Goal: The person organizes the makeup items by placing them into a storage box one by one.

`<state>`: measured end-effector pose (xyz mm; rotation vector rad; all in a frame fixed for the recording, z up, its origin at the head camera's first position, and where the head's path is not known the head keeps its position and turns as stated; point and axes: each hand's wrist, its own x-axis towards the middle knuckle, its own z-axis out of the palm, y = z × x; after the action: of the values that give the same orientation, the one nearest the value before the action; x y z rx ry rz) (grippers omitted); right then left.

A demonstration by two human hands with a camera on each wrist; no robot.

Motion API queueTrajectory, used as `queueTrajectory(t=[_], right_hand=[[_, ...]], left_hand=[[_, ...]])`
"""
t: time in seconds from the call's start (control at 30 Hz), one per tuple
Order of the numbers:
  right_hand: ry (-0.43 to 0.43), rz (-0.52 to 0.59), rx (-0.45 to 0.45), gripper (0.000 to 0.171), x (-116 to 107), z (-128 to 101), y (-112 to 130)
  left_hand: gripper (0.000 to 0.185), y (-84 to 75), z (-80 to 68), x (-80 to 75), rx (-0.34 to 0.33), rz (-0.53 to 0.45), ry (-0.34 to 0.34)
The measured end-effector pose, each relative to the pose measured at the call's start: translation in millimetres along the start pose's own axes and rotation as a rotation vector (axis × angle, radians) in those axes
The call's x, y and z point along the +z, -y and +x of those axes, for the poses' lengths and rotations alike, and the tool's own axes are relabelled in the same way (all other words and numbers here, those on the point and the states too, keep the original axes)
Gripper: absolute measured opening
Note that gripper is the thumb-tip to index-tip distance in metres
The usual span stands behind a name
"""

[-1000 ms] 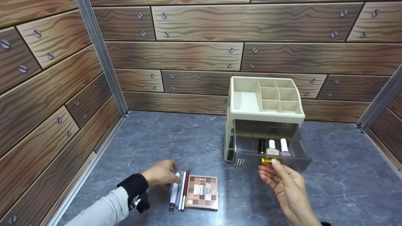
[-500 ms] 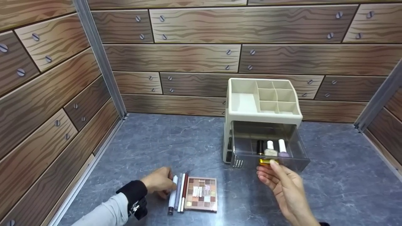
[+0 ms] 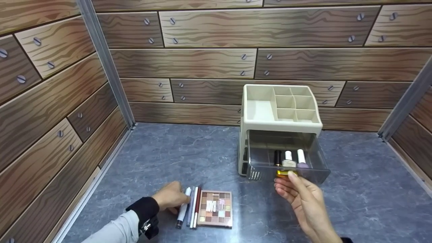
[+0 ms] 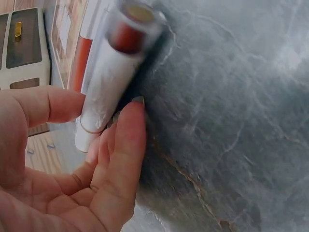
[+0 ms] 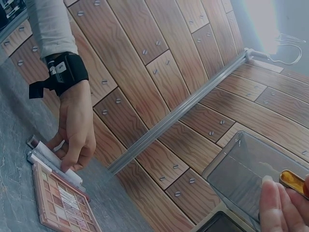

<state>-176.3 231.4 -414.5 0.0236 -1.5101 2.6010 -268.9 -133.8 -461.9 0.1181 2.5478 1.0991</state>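
My left hand (image 3: pixel 170 196) pinches a white cosmetic tube (image 3: pixel 182 211) between thumb and fingers; in the left wrist view the tube (image 4: pixel 108 79) has a clear end with dark red inside. Beside it lie several slim tubes, among them a white-and-dark-red one (image 3: pixel 198 200), and an eyeshadow palette (image 3: pixel 219 214). My right hand (image 3: pixel 305 200) grips the gold handle (image 3: pixel 282 173) of a pulled-out clear drawer (image 3: pixel 317 173). In that drawer stand a black tube (image 3: pixel 277 158) and two nail polish bottles with white caps, one pale (image 3: pixel 289 163), one lilac (image 3: pixel 302 165).
The drawer belongs to a cream organizer (image 3: pixel 283 125) with open compartments on top, standing near the back wall. Wood-patterned walls (image 3: pixel 209 62) enclose the grey marbled table (image 3: pixel 168 148) at the back and sides.
My left hand has closed on the white tube, and the tube's near end has swung left, away from the other tubes. The right hand stays on the drawer handle.
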Motion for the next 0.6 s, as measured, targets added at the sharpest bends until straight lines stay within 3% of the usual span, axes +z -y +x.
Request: queueTrajectory(t=[0.13, 0.3, 0.47, 0.6], right_hand=[[-0.011, -0.006, 0.015, 0.027, 0, -3, -1], [0.011, 0.029, 0.009, 0.026, -2, 0, 2], [0.007, 0.03, 0.015, 0.025, 0, 1, 3], [-0.003, 0.034, 0.014, 0.025, 0, -1, 1]], left_hand=[[0.034, 0.8, -2.7, -0.6, 0.003, -0.003, 0.003], [0.021, -1.8, -2.4, -4.9, 0.028, -0.009, -0.001], [0.016, -4.6, -4.9, -12.9, 0.05, -0.126, -0.014], [0.015, -12.8, -6.9, -23.6, 0.063, -0.258, 0.013]])
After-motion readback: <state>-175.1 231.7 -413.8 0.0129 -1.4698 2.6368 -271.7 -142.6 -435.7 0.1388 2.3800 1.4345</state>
